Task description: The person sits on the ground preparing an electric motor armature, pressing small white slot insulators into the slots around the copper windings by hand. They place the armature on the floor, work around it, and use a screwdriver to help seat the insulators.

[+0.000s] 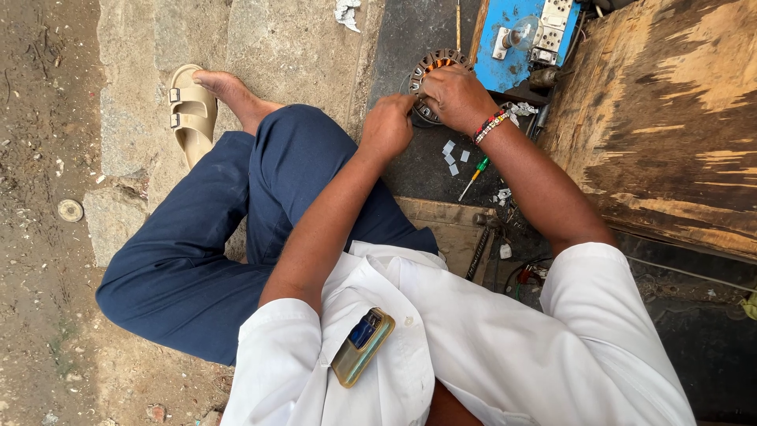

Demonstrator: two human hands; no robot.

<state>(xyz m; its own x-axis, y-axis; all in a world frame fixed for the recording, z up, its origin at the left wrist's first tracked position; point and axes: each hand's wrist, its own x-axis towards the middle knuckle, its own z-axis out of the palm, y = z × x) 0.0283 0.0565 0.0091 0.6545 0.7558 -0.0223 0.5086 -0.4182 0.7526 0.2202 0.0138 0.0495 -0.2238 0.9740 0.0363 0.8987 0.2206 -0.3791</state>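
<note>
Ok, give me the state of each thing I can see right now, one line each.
Motor stator: on the dark mat, copper windings exposed, partly covered by both hands.
Left hand: fingers closed, at the stator's rim.
Right hand: resting on top of the stator.
Green screwdriver: lying loose on the mat, untouched.
White paper slips: scattered loose beside the screwdriver.
Bulb on the blue board: looks unlit.

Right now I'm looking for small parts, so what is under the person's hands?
A round motor stator with copper windings sits under the right hand and left hand, on a dark mat. Its middle is covered by the hands.
</note>
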